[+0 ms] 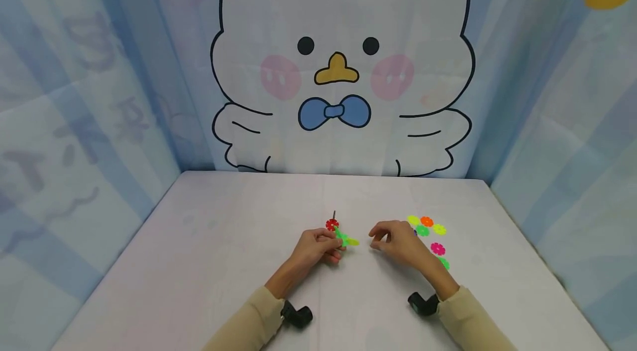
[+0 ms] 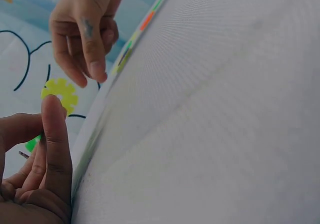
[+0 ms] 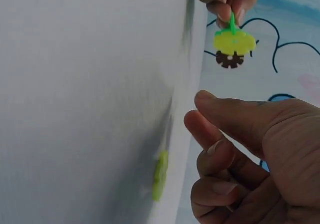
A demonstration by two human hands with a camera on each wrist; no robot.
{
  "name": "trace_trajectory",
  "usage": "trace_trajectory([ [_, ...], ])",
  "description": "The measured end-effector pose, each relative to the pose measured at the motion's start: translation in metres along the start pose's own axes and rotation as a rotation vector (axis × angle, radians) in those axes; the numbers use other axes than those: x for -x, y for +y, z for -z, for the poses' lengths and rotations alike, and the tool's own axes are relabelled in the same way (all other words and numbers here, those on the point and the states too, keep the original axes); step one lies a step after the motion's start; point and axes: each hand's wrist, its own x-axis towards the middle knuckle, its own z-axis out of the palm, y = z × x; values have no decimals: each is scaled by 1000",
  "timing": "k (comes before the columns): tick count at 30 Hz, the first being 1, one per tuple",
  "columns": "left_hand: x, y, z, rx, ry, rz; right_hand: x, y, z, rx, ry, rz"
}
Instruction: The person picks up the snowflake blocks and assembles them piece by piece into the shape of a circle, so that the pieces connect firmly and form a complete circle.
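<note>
My left hand [image 1: 318, 247] pinches a green notched flower disc [image 1: 342, 236] between thumb and fingers. A yellow notched disc [image 1: 353, 241] is joined to the green one and points to the right. Just beyond the fingertips is a red notched disc [image 1: 332, 224] with a thin dark piece [image 1: 334, 214] standing up from it; in the right wrist view this notched disc [image 3: 230, 60] looks dark, behind the yellow. To the right, my right hand [image 1: 398, 241] hovers over the table with loosely bent fingers, a small gap between thumb and index, and nothing held.
Several loose discs lie right of and beyond my right hand, among them an orange disc [image 1: 426, 221], a pink disc [image 1: 438, 249] and a yellow disc [image 1: 439, 229]. The white table [image 1: 239, 229] is bounded by printed curtains [image 1: 343, 141] at the back and sides.
</note>
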Motion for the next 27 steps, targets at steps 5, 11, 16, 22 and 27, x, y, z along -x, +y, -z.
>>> trace_trajectory([
  [5, 1, 0, 1, 1, -15, -5, 3, 10, 14, 56, -26, -73],
  [11, 1, -2, 2, -9, -29, -19, 5, 20, 27, 63, -71, -96],
  [16, 0, -3, 3, -10, -29, -14, 4, 24, 31, 54, -116, -134],
  [22, 0, -3, 3, -14, -24, -15, 4, 25, 29, 64, -139, -144],
  [27, 0, -3, 2, -13, -20, -14, 4, 27, 30, 31, -120, -140],
])
